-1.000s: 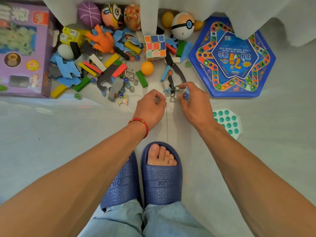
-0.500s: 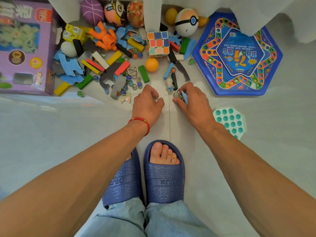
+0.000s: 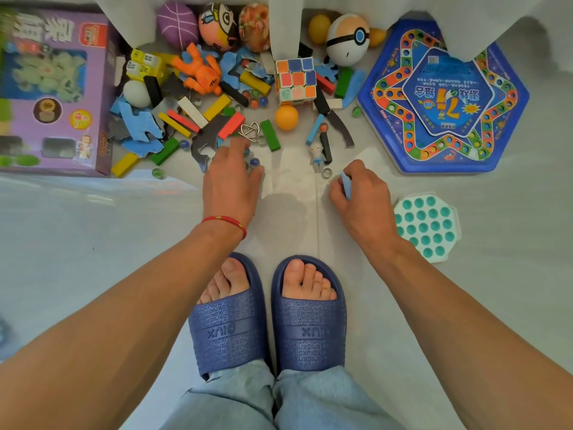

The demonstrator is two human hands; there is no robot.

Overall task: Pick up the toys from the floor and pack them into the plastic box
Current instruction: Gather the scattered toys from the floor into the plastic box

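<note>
Pale tiled floor (image 3: 288,212), scattered toy blocks (image 3: 270,135), marbles (image 3: 254,162), puzzle cube (image 3: 296,80), hexagonal game board (image 3: 440,97), purple box (image 3: 52,91)

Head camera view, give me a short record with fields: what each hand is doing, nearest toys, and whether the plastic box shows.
left hand: fingers spread, reaching onto marbles by the metal wire puzzle
right hand: curled round a light blue piece
near right hand: small figurine, metal ring, teal pop-it toy
further back: Rubik's cube, orange ball
plastic box: cannot tell
</note>
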